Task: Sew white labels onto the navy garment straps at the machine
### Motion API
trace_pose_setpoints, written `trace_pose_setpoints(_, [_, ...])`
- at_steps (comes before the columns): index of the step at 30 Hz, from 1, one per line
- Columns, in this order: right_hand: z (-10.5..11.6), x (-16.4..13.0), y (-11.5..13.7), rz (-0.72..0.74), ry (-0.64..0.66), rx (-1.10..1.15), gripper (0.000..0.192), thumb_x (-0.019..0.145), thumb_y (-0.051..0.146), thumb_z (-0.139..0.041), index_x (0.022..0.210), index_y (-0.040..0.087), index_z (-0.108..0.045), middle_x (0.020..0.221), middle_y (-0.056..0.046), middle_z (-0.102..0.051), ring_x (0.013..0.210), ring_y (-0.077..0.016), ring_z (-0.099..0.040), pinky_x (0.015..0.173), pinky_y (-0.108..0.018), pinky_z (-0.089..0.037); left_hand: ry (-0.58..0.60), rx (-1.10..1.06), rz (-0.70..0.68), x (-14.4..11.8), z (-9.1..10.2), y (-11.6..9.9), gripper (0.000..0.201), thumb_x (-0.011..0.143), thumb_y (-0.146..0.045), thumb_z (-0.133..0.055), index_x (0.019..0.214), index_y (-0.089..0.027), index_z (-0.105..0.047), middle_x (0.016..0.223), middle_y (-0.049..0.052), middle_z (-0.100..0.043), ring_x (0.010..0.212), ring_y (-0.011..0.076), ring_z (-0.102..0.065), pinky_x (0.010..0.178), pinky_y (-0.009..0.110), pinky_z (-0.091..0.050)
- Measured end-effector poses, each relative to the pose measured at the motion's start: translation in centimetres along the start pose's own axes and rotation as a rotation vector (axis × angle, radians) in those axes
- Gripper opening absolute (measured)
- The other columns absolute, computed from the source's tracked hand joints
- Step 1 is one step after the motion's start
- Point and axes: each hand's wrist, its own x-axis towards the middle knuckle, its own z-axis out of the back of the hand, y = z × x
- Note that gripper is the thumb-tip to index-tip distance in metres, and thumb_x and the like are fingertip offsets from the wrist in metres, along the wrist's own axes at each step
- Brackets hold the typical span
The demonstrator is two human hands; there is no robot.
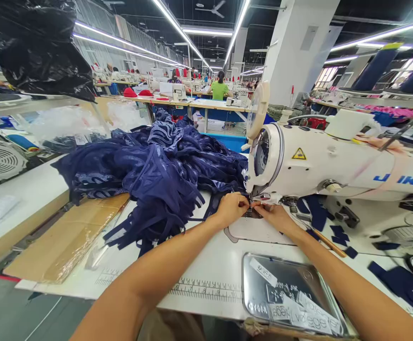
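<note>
My left hand point(232, 208) and my right hand point(275, 215) meet under the needle of a white Juki sewing machine point(334, 163). Both pinch a narrow navy strap point(224, 198) at the presser foot, fingertips almost touching. The strap runs left into a big heap of navy straps and fabric point(157, 170) piled on the white table point(206, 265). What lies right under the needle is hidden by my fingers.
A metal tray point(263, 296) with small labels sits at the table's front. Navy scraps point(337, 234) and a wooden stick point(329, 242) lie right of the needle plate. Cardboard point(67, 237) lies left. A black plastic bag point(39, 47) hangs upper left. A person in green point(219, 87) works far back.
</note>
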Motion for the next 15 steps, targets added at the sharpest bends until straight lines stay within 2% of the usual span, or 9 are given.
trace_pose_setpoints(7, [0.15, -0.04, 0.39, -0.047, 0.052, 0.067, 0.020, 0.071, 0.030, -0.051, 0.080, 0.021, -0.067, 0.077, -0.002, -0.069, 0.080, -0.0198, -0.062, 0.078, -0.034, -0.046, 0.002, 0.022, -0.029, 0.13, -0.22, 0.22, 0.015, 0.068, -0.009, -0.056, 0.068, -0.018, -0.068, 0.066, -0.002, -0.059, 0.061, 0.0111, -0.052, 0.055, 0.021, -0.034])
trace_pose_setpoints(15, [0.06, 0.03, -0.25, -0.021, 0.047, 0.079, 0.025, 0.071, 0.034, -0.051, 0.084, 0.021, -0.068, 0.077, -0.001, -0.068, 0.078, -0.0198, -0.061, 0.077, -0.034, -0.046, 0.017, 0.047, -0.036, 0.23, -0.20, 0.20, 0.017, 0.070, -0.010, -0.053, 0.068, -0.019, -0.068, 0.068, -0.001, -0.059, 0.064, 0.0122, -0.053, 0.055, 0.021, -0.035])
